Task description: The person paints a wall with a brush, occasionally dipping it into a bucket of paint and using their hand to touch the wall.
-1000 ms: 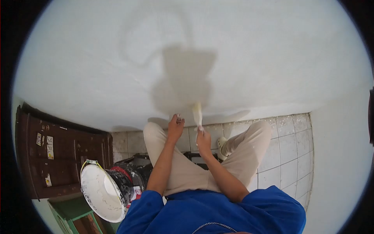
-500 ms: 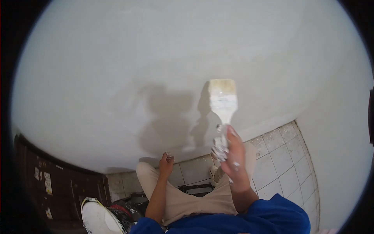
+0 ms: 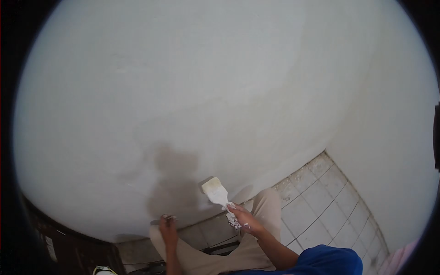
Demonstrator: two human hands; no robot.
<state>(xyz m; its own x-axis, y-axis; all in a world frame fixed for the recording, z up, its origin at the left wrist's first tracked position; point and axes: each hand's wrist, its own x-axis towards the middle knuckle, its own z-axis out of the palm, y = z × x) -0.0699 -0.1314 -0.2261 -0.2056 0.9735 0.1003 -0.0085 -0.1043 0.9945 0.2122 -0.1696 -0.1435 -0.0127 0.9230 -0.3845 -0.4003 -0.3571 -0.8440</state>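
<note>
My right hand [image 3: 243, 219], spotted with white paint, is closed around the paint-caked handle of a wide paintbrush [image 3: 217, 193]. The brush points up and left, its cream bristle tip right at the lower part of the pale wall [image 3: 256, 110], with a narrow shadow beside it. Over my left knee, my left hand [image 3: 169, 230] is closed, its paint-smeared fingertips curled near the base of the wall. What those fingers hold, if anything, I cannot tell.
White floor tiles [image 3: 311, 208] with paint specks meet the wall at the right. A dark brown door [image 3: 73, 245] stands at lower left. The rim of a white bucket [image 3: 104, 271] shows at the bottom edge. Pink cloth [image 3: 401, 260] appears at lower right.
My right hand and the brush have come down and left, from in front of the wall's middle to its lower part. The view has tilted up, so less of the bucket shows.
</note>
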